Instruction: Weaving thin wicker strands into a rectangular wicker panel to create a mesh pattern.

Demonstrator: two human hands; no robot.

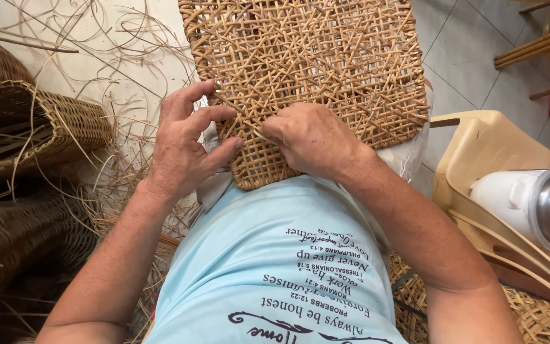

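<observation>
Fingers of left hand (186,143) spread on woven rattan panel (313,70); right hand (310,137) fingers pinching a strand (263,135)

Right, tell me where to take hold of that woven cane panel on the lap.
Probably take the woven cane panel by its bound right edge, coming in from the right side. That rim looks thick and solid, while the open lattice would likely flex. The left hand and right hand already crowd the near edge.

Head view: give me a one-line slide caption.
Both hands, left hand and right hand, work a strand at the woven rattan panel.
</observation>
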